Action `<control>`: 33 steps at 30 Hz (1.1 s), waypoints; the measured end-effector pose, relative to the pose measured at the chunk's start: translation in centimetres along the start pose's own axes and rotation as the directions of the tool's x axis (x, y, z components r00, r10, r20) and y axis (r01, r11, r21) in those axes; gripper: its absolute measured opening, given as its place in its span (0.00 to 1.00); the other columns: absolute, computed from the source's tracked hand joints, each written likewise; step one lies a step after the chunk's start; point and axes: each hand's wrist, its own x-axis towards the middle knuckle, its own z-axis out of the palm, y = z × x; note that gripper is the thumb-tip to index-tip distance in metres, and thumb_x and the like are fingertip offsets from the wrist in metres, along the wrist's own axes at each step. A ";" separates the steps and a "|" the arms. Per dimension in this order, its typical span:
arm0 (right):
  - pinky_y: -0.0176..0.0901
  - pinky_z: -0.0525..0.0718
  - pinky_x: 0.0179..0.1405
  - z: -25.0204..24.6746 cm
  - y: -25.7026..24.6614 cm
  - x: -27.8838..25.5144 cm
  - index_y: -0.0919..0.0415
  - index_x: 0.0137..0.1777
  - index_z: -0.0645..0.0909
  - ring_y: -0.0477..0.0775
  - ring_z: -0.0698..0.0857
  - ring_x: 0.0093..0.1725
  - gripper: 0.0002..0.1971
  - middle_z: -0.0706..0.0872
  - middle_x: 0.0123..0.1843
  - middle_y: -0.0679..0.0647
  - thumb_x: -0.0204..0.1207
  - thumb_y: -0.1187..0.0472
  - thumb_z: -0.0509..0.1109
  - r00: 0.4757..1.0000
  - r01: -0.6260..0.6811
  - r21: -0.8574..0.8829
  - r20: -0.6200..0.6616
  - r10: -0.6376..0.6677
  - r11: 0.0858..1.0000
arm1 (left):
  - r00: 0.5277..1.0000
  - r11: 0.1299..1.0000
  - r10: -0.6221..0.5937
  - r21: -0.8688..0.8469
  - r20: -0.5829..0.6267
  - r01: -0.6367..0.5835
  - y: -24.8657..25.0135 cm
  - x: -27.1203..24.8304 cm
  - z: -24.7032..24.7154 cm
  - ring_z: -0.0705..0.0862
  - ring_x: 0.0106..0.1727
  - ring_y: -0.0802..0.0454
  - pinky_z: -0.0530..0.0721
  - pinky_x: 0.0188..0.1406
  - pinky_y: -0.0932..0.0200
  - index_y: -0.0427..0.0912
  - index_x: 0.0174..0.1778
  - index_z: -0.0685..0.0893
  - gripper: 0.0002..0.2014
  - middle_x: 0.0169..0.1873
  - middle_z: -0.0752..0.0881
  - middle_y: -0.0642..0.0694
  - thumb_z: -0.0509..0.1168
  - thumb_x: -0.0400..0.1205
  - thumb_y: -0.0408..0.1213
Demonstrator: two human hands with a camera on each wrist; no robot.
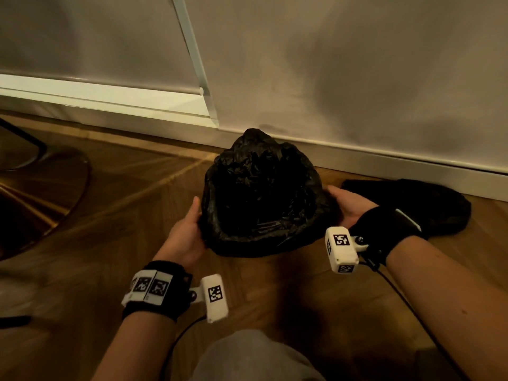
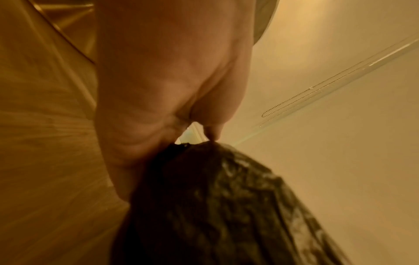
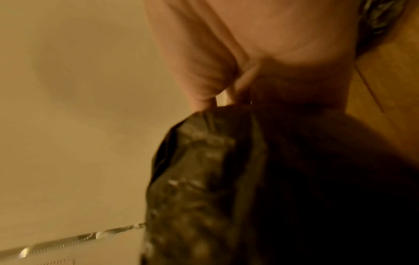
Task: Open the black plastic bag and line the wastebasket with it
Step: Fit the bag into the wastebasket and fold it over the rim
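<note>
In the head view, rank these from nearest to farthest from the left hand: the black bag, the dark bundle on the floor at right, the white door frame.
From the left hand:
1. black bag, touching it, just to its right.
2. white door frame, up and behind, against the wall.
3. dark bundle, far right on the floor, beyond the right hand.

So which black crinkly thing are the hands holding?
The black bag in the middle, between the left hand and right hand. The other black heap lies untouched by the wall, to the right.
</note>
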 end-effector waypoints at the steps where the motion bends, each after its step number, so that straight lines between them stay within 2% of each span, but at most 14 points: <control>1: 0.51 0.90 0.44 0.0 -0.2 0.1 0.61 0.63 0.80 0.62 0.84 0.57 0.19 0.84 0.60 0.63 0.83 0.47 0.59 1.000 -0.008 -0.026 -0.007 0.008 1.000 | 1.000 1.000 -0.010 0.007 -0.006 0.010 0.1 0.2 0.3 0.86 0.62 0.48 0.82 0.58 0.50 0.47 0.68 0.83 0.24 0.60 0.89 0.45 0.54 0.86 0.57; 3: 0.48 0.90 0.30 -0.2 -0.4 0.4 0.63 0.57 0.81 0.62 0.89 0.47 0.18 0.84 0.58 0.63 0.86 0.51 0.55 1.000 -0.007 -0.064 -0.016 0.006 0.998 | 0.999 0.999 -0.027 -0.048 -0.040 0.025 0.2 0.6 0.6 0.87 0.58 0.48 0.83 0.54 0.51 0.45 0.64 0.85 0.20 0.59 0.89 0.44 0.56 0.87 0.52; 6: 0.48 0.89 0.24 -0.8 -1.0 1.3 0.67 0.45 0.89 0.60 0.92 0.34 0.24 0.91 0.45 0.65 0.87 0.56 0.52 0.999 0.021 -0.082 -0.033 -0.024 0.996 | 0.996 0.976 -0.071 -0.212 -0.059 0.057 0.4 1.5 0.4 0.91 0.49 0.42 0.81 0.52 0.47 0.41 0.52 0.92 0.23 0.55 0.90 0.39 0.54 0.88 0.50; 8: 0.49 0.89 0.24 -1.1 -1.4 1.8 0.70 0.48 0.86 0.61 0.92 0.34 0.22 0.92 0.39 0.65 0.87 0.58 0.52 0.998 0.028 -0.052 -0.048 -0.031 0.998 | 0.995 0.958 -0.078 -0.281 -0.063 0.058 0.6 1.6 0.4 0.93 0.41 0.42 0.83 0.48 0.43 0.39 0.52 0.90 0.22 0.47 0.92 0.37 0.53 0.89 0.48; 12: 0.51 0.91 0.33 -0.9 -1.9 2.7 0.70 0.53 0.85 0.62 0.92 0.40 0.19 0.90 0.49 0.66 0.86 0.59 0.54 1.000 0.010 -0.101 -0.017 -0.011 0.995 | 0.994 0.980 -0.100 -0.176 -0.048 0.090 0.7 1.7 1.2 0.92 0.37 0.40 0.90 0.33 0.52 0.38 0.50 0.84 0.16 0.51 0.90 0.39 0.52 0.89 0.39; 15: 0.52 0.91 0.38 -0.2 -2.3 3.2 0.68 0.49 0.90 0.62 0.92 0.43 0.20 0.91 0.49 0.65 0.84 0.60 0.57 0.999 -0.042 -0.250 0.013 0.047 0.967 | 0.994 0.994 -0.100 -0.044 -0.042 0.098 1.2 2.0 1.2 0.91 0.35 0.45 0.89 0.29 0.56 0.38 0.49 0.84 0.14 0.42 0.92 0.40 0.53 0.89 0.38; 19: 0.65 0.78 0.67 -1.1 -4.0 6.9 0.67 0.69 0.77 0.67 0.83 0.64 0.19 0.83 0.66 0.67 0.78 0.68 0.62 0.988 0.067 -0.400 -0.099 -0.115 0.914 | 0.995 0.992 -0.039 0.119 -0.097 0.051 1.6 2.8 0.1 0.88 0.44 0.47 0.88 0.30 0.57 0.44 0.64 0.80 0.12 0.53 0.88 0.41 0.57 0.88 0.40; 21: 0.67 0.82 0.63 -0.3 -4.6 6.9 0.65 0.71 0.74 0.69 0.83 0.64 0.20 0.83 0.66 0.67 0.78 0.70 0.62 0.990 0.061 -0.495 -0.078 -0.115 0.867 | 0.994 0.968 -0.032 0.243 -0.100 0.056 1.8 3.1 -0.1 0.85 0.31 0.51 0.80 0.22 0.63 0.45 0.59 0.82 0.10 0.41 0.85 0.43 0.57 0.88 0.41; 22: 0.59 0.88 0.53 0.5 -5.0 5.7 0.64 0.70 0.74 0.67 0.85 0.61 0.18 0.84 0.63 0.66 0.80 0.70 0.60 0.988 0.064 -0.549 -0.084 -0.131 0.834 | 0.993 0.947 -0.020 0.315 -0.118 0.056 2.0 3.2 -0.2 0.80 0.26 0.53 0.75 0.20 0.64 0.46 0.54 0.83 0.10 0.35 0.81 0.45 0.56 0.88 0.41; 24: 0.38 0.83 0.22 1.3 -6.5 4.1 0.60 0.66 0.76 0.59 0.85 0.43 0.15 0.85 0.51 0.61 0.84 0.68 0.54 0.979 0.081 -0.627 -0.096 -0.181 0.774 | 0.985 0.901 0.033 0.431 -0.167 0.043 2.8 3.3 -0.3 0.78 0.29 0.54 0.73 0.24 0.63 0.47 0.52 0.85 0.12 0.33 0.81 0.48 0.55 0.89 0.39; 25: 0.35 0.79 0.18 1.2 -7.4 3.8 0.59 0.66 0.76 0.55 0.83 0.37 0.15 0.83 0.47 0.59 0.85 0.66 0.53 0.962 0.120 -0.611 -0.123 -0.243 0.783 | 0.980 0.893 0.070 0.449 -0.185 0.021 3.3 3.4 -0.5 0.81 0.34 0.53 0.76 0.28 0.61 0.47 0.55 0.85 0.12 0.38 0.84 0.48 0.55 0.89 0.38; 29: 0.44 0.85 0.39 2.6 -9.6 2.4 0.53 0.70 0.76 0.51 0.82 0.44 0.17 0.80 0.57 0.55 0.83 0.54 0.63 0.950 0.284 -0.454 0.014 -0.312 0.844 | 0.980 0.931 0.164 0.345 -0.113 -0.116 5.9 4.0 -1.1 0.86 0.59 0.48 0.83 0.51 0.50 0.51 0.70 0.81 0.18 0.62 0.87 0.51 0.57 0.87 0.50; 31: 0.44 0.84 0.47 3.9 -9.5 2.1 0.52 0.65 0.80 0.50 0.82 0.50 0.15 0.83 0.58 0.51 0.82 0.51 0.63 0.977 0.215 -0.607 0.142 -0.162 0.766 | 0.994 0.930 0.109 0.353 0.004 -0.103 7.0 4.5 -0.4 0.85 0.62 0.49 0.83 0.56 0.49 0.56 0.69 0.82 0.18 0.62 0.87 0.53 0.56 0.87 0.53; 33: 0.44 0.82 0.48 4.9 -9.8 2.2 0.55 0.59 0.83 0.51 0.83 0.52 0.16 0.85 0.59 0.51 0.80 0.46 0.65 0.988 0.142 -0.761 0.143 -0.050 0.633 | 0.999 0.901 0.006 0.434 0.048 -0.026 7.9 4.6 0.5 0.85 0.59 0.49 0.82 0.57 0.48 0.54 0.60 0.88 0.17 0.58 0.89 0.51 0.58 0.85 0.55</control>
